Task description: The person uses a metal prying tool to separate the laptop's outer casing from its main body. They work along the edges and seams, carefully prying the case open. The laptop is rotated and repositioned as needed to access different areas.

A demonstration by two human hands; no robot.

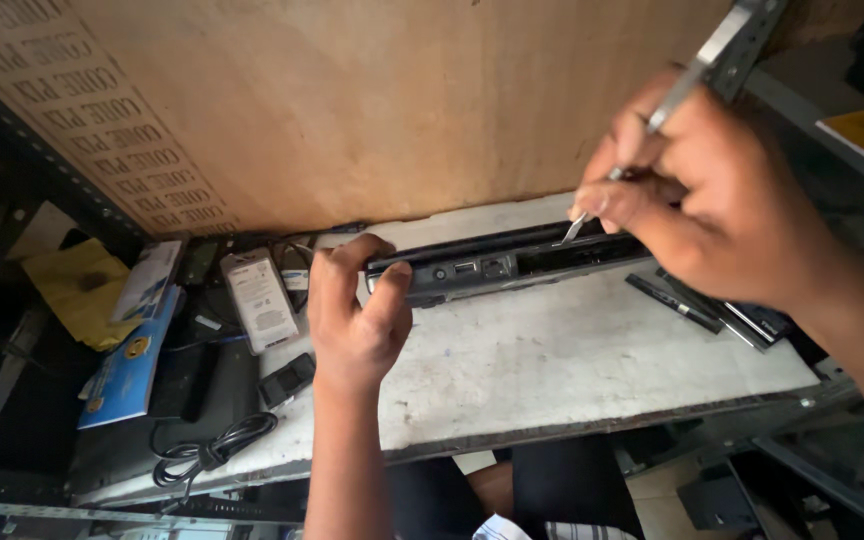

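Black laptop [512,260] on edge, gripped by left hand [352,310].
Right hand [702,190] pinches thin metal tool [642,135], tip at seam.

Both forearms are bare, with no watch or ring seen behind the fingers [372,262]. The left hand [352,320] shows short nails. Behind the right hand [722,190], a patterned white cloth edge appears.

A cramped electronics repair workshop. A worn workbench [572,360] holds spare batteries [260,298], cables [214,450] and slotted metal shelving [12,130] at left.
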